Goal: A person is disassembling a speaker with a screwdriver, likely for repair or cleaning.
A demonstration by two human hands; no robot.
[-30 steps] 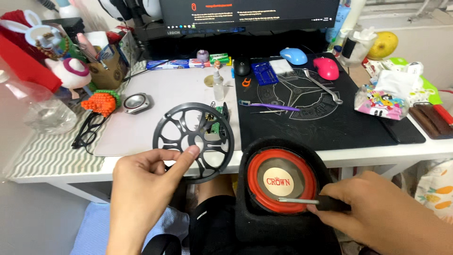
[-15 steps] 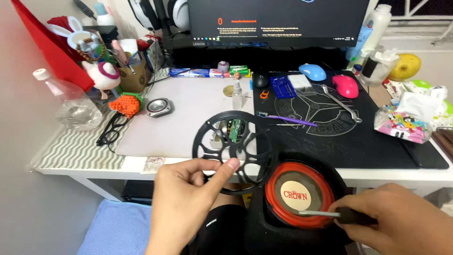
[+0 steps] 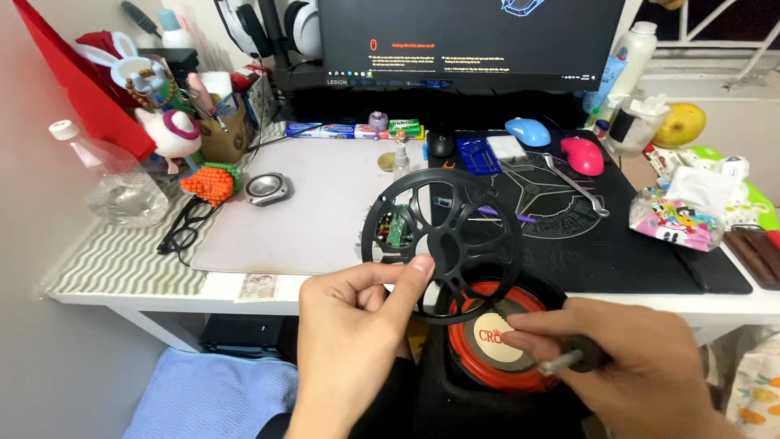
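Note:
My left hand (image 3: 357, 341) pinches the lower rim of a round black plastic speaker grille (image 3: 443, 244) and holds it upright over the desk's front edge. Behind the grille's lower part sits a black speaker box (image 3: 487, 406) on my lap, with a red speaker cone (image 3: 487, 362) and a pale round cap at its centre. My right hand (image 3: 634, 370) grips a screwdriver (image 3: 573, 358) by its dark handle, fingers resting on the cone's right side. A small green circuit board (image 3: 396, 229) shows through the grille's spokes.
A white desk (image 3: 130, 280) carries a grey mat (image 3: 325, 211), a black mat (image 3: 617, 244) with a wrench (image 3: 575, 185), a small round speaker driver (image 3: 266, 189), glasses (image 3: 180, 232), a plastic bottle (image 3: 114, 183), two mice (image 3: 582, 154), and a monitor (image 3: 471, 41). Blue cloth (image 3: 211, 398) lies below.
My left hand has carried the grille rightward and raised it, so it now overlaps the red cone. My right hand has slid up onto the cone with the screwdriver.

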